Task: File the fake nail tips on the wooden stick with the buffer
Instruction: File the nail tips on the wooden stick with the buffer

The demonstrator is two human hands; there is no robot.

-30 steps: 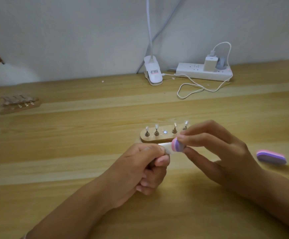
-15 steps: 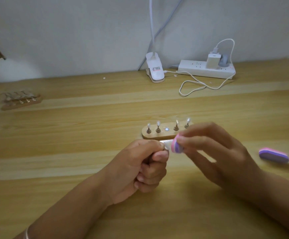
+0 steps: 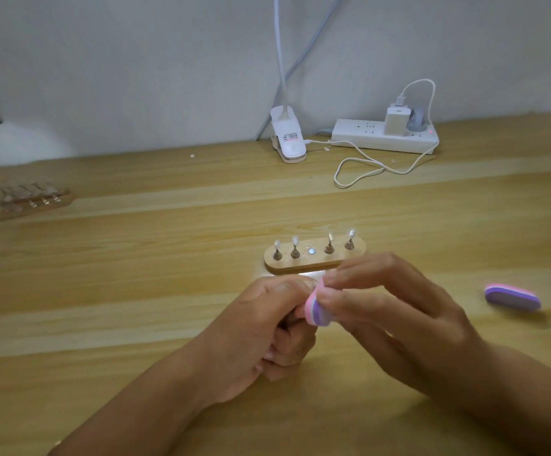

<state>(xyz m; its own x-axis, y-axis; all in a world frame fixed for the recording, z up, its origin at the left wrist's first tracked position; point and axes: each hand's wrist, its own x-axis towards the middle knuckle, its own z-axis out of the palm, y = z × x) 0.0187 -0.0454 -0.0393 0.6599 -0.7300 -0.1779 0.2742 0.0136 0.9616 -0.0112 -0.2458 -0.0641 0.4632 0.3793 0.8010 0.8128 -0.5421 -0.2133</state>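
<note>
Two hands are seen touching, just nearer than the wooden stand [image 3: 313, 263]. The buffer [image 3: 316, 311] is pinched in the right hand [image 3: 399, 320], held against the clenched left hand [image 3: 261, 327], whose contents are hidden.

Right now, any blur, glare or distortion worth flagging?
Head view: buffer and fingers pinching it slightly motion-blurred. Head view: wide-angle slightly bows the table's far edge. Head view: rack at far left is smeared. Head view: glare dot on the near stand's middle.
</note>
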